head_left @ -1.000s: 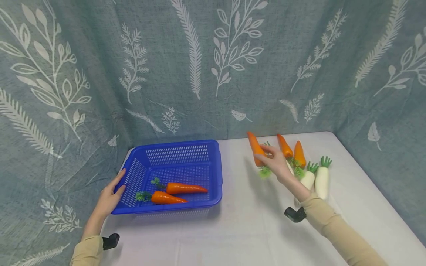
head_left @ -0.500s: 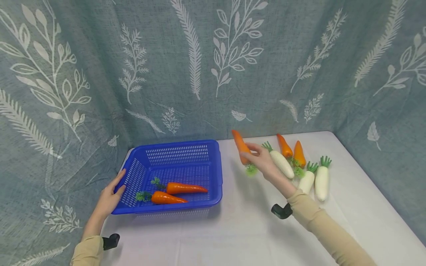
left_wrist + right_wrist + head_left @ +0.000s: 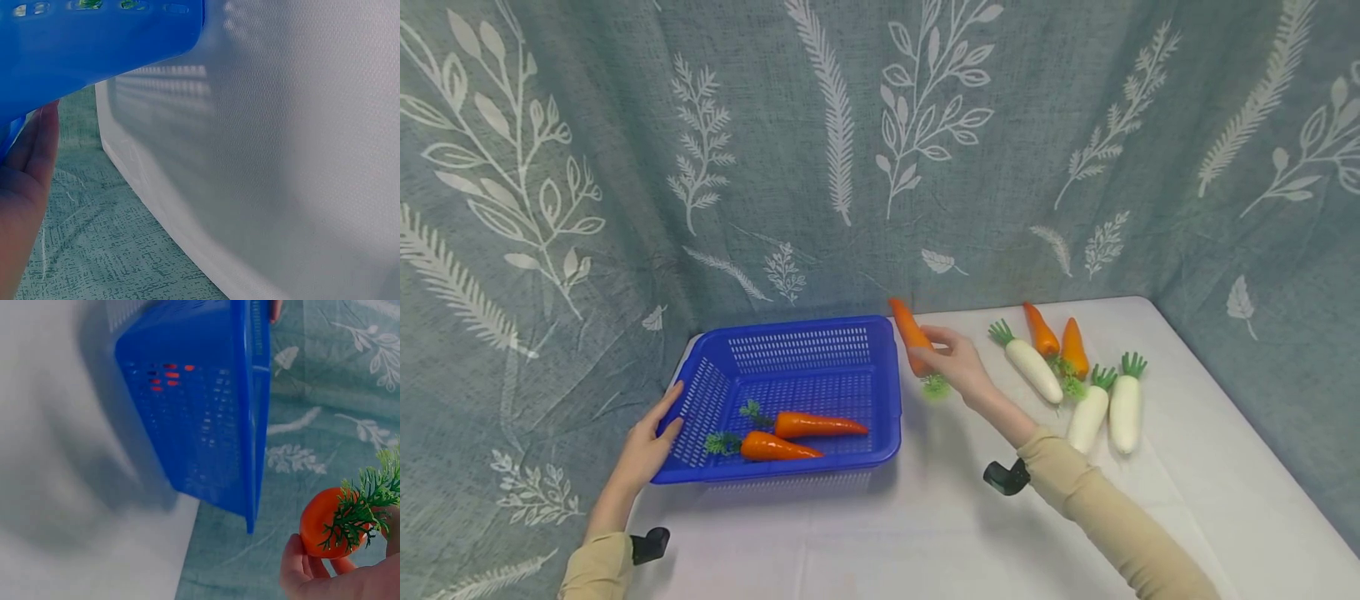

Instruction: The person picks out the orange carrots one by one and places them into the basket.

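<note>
My right hand [image 3: 957, 364] holds a carrot [image 3: 911, 335] by its thick end, raised above the table just right of the blue basket [image 3: 892, 392]. The carrot's tip points up and away; its green leafy top [image 3: 362, 515] faces the right wrist camera. My left hand [image 3: 647, 442] grips the basket's left rim, thumb near the front corner. In the left wrist view the fingers [image 3: 44, 140] reach up behind the blue rim. Inside the basket lie two carrots, one [image 3: 820, 425] behind the other [image 3: 778, 447], leafy tops to the left.
On the right of the white table [image 3: 955, 533] lie two more carrots [image 3: 1074, 348] with their tips toward the back. Near them are three white radishes with green tops, one [image 3: 1033, 369] lying closest to my right hand. A patterned curtain [image 3: 850, 167] hangs behind the table.
My right hand has carried the carrot leftward from the radishes to beside the basket's right rim. The left hand and the basket have stayed in place.
</note>
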`<state>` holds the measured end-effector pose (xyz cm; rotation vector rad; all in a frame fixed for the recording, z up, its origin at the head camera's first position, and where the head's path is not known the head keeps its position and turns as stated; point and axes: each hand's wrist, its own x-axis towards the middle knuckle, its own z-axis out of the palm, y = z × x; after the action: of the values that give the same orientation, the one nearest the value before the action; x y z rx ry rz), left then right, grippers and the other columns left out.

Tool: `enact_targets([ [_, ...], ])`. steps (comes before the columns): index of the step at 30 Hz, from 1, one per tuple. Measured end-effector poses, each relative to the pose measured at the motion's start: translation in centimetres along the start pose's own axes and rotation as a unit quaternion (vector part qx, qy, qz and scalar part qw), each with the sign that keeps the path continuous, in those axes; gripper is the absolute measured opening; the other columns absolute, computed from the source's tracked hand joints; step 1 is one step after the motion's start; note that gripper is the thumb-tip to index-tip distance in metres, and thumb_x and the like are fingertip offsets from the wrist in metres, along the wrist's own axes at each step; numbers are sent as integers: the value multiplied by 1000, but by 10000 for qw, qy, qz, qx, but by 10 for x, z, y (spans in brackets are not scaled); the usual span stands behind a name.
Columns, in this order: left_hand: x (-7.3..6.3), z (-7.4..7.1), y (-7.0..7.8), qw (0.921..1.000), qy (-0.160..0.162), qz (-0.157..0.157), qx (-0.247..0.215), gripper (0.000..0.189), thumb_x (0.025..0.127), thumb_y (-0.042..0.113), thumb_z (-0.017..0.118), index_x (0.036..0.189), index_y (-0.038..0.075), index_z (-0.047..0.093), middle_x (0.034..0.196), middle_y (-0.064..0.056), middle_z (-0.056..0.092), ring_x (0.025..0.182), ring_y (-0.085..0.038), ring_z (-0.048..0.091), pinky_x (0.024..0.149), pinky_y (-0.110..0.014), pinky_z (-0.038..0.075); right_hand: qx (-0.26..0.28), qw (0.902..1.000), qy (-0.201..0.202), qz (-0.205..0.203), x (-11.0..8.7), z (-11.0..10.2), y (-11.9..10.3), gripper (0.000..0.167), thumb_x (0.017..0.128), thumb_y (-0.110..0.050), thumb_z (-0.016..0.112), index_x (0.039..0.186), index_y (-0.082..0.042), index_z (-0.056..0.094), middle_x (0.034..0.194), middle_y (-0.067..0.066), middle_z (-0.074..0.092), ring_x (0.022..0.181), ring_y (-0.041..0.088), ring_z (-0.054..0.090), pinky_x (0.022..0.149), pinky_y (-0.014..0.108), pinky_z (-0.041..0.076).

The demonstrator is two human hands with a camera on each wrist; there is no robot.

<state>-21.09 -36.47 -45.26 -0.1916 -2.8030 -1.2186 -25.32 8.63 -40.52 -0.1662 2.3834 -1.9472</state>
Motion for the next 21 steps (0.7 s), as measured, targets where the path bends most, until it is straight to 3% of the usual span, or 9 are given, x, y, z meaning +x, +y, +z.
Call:
enact_targets([
  [4, 0, 0, 0, 10000, -7, -32, 18, 55, 101, 11, 39, 152, 8, 19, 154, -28, 17, 135, -58, 18, 101, -73, 20, 90, 9999, -124, -75, 2, 11, -2, 51, 90, -18, 64, 135, 0, 49, 130, 23, 57, 91, 28, 70, 79, 34, 58],
  [11, 0, 0, 0, 10000, 3, -48, 10, 54, 101, 10, 39, 152, 8, 19, 154, -28, 17, 135, -58, 17, 102, -73, 19, 155, 9996, -226, -113, 5, 30, -3, 49, 89, -15, 65, 133, 1, 51, 132, 21, 56, 105, 34, 65, 85, 36, 56],
  [17, -1, 0, 0, 9999, -43, -120, 62, 55, 102, 12, 39, 152, 9, 18, 154, -27, 16, 135, -58, 17, 101, -73, 19, 240, 9991, -356, -18, 4, 43, -4, 50, 89, -17, 65, 134, 1, 50, 130, 21, 58, 85, 26, 70, 77, 33, 59],
  [21, 0, 0, 0, 9999, -40, -80, 87, 55, 102, 12, 39, 152, 9, 18, 154, -28, 16, 135, -58, 18, 100, -73, 20, 115, 9991, -415, -21, 3, 50, -3, 51, 90, -20, 65, 134, 0, 50, 128, 21, 58, 90, 27, 69, 78, 33, 58],
])
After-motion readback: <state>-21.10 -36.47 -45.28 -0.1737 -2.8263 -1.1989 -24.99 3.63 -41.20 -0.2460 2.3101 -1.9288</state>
